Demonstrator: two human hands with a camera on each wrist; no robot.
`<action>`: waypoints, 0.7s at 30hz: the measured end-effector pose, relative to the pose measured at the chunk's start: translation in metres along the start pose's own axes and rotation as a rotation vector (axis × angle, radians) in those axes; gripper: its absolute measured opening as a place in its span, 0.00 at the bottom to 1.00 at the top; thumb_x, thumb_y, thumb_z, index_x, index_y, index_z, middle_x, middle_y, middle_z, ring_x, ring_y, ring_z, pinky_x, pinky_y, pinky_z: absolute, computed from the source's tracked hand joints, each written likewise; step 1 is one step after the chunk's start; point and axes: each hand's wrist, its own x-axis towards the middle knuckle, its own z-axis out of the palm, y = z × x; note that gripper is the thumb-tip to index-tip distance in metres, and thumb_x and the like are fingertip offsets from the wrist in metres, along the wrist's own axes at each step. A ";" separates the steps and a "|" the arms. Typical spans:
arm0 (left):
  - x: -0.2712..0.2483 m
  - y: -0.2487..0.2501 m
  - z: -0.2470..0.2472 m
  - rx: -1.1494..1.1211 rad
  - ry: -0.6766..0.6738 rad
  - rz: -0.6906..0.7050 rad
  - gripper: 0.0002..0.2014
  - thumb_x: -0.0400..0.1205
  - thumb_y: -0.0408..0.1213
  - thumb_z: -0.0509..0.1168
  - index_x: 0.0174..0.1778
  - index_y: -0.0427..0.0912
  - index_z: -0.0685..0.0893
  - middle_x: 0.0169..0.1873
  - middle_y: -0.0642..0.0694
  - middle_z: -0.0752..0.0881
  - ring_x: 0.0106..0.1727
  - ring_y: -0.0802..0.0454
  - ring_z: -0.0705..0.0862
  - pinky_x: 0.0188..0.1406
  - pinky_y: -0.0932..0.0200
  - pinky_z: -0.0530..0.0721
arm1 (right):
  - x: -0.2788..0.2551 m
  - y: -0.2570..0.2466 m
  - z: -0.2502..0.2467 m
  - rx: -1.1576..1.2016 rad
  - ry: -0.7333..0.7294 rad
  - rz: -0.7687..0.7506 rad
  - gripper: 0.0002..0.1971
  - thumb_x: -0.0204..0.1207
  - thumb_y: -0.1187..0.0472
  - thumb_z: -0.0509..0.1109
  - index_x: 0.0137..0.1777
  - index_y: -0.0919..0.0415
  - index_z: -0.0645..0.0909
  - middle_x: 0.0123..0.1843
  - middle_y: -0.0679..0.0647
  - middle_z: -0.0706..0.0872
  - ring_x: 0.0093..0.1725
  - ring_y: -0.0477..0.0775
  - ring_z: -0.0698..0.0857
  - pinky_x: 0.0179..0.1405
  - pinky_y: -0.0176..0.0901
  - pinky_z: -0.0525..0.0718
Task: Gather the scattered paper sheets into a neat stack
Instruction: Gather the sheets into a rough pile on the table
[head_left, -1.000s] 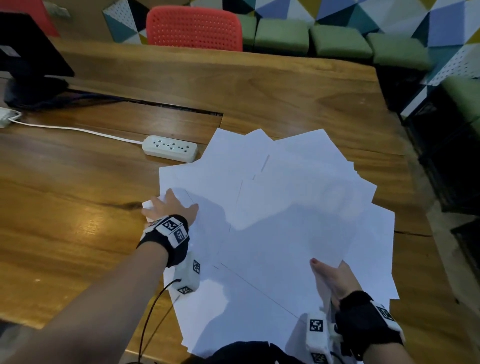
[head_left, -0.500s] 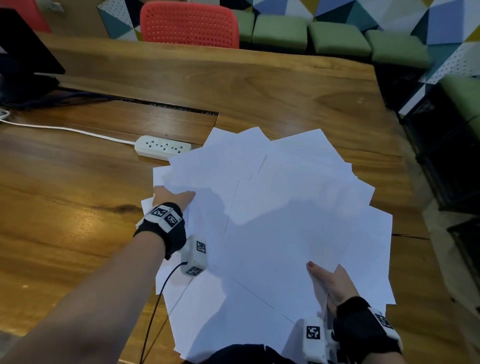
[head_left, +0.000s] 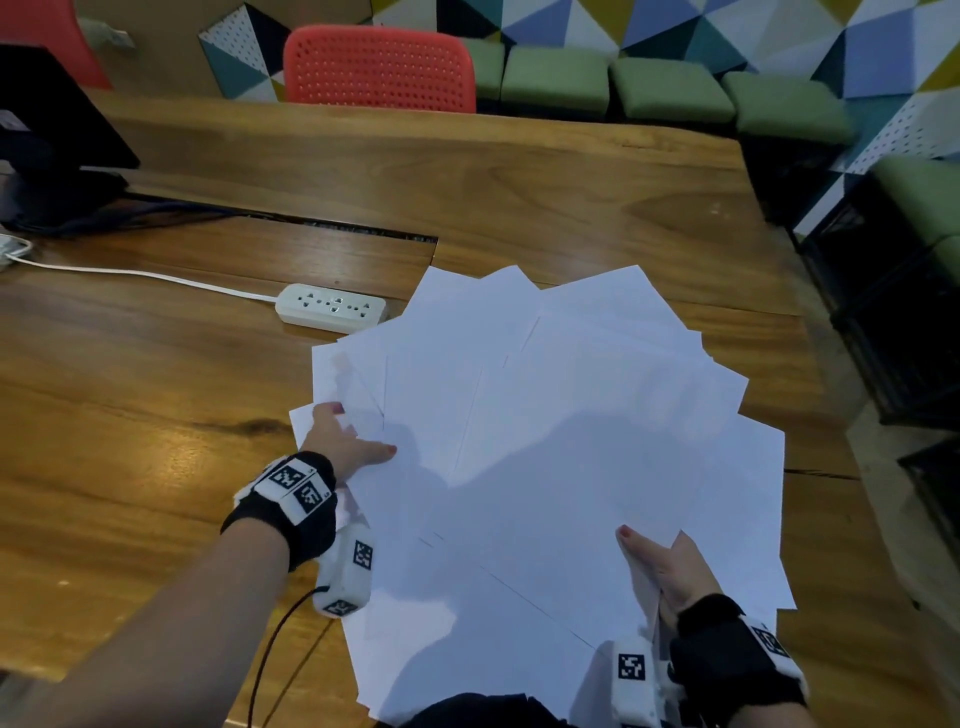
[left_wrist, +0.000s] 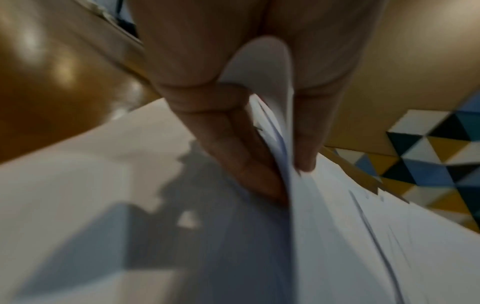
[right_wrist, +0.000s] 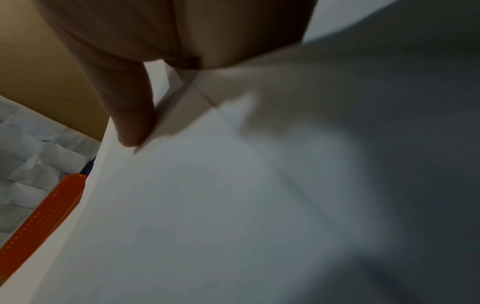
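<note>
Wooden table (head_left: 156, 364); both hands pinch fanned paper sheets (head_left: 571, 441).

We see plain white paper sheets (head_left: 571, 467), glossy brown wooden table (head_left: 130, 415), perforated red plastic chair (head_left: 379, 67), multicoloured triangle-patterned wall (head_left: 623, 26).

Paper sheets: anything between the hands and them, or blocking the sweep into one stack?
Nothing visible. The left hand already pinches the paper sheets at their left edge, and the right hand holds the near right edge. The power strip touches or slightly underlies the fan's far left corner, outside an inward sweep.
</note>
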 end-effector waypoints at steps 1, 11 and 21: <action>-0.002 -0.007 -0.004 -0.182 -0.042 -0.036 0.42 0.66 0.30 0.79 0.74 0.41 0.65 0.64 0.39 0.79 0.61 0.35 0.82 0.57 0.38 0.83 | 0.001 0.002 -0.002 0.007 0.006 -0.005 0.14 0.75 0.73 0.68 0.30 0.60 0.73 0.15 0.46 0.80 0.17 0.43 0.82 0.19 0.30 0.80; -0.028 -0.024 0.032 -0.256 -0.059 -0.006 0.14 0.73 0.29 0.73 0.51 0.31 0.79 0.50 0.34 0.86 0.51 0.36 0.86 0.54 0.39 0.84 | 0.007 0.009 -0.001 -0.046 0.069 0.033 0.15 0.71 0.68 0.74 0.55 0.69 0.75 0.42 0.59 0.84 0.40 0.58 0.83 0.35 0.40 0.82; -0.030 0.004 0.027 -0.019 0.254 0.210 0.21 0.77 0.33 0.69 0.66 0.35 0.78 0.61 0.33 0.84 0.61 0.34 0.82 0.64 0.44 0.80 | 0.004 0.003 0.004 -0.074 0.099 -0.006 0.12 0.73 0.72 0.72 0.55 0.72 0.76 0.43 0.60 0.84 0.40 0.57 0.83 0.40 0.44 0.81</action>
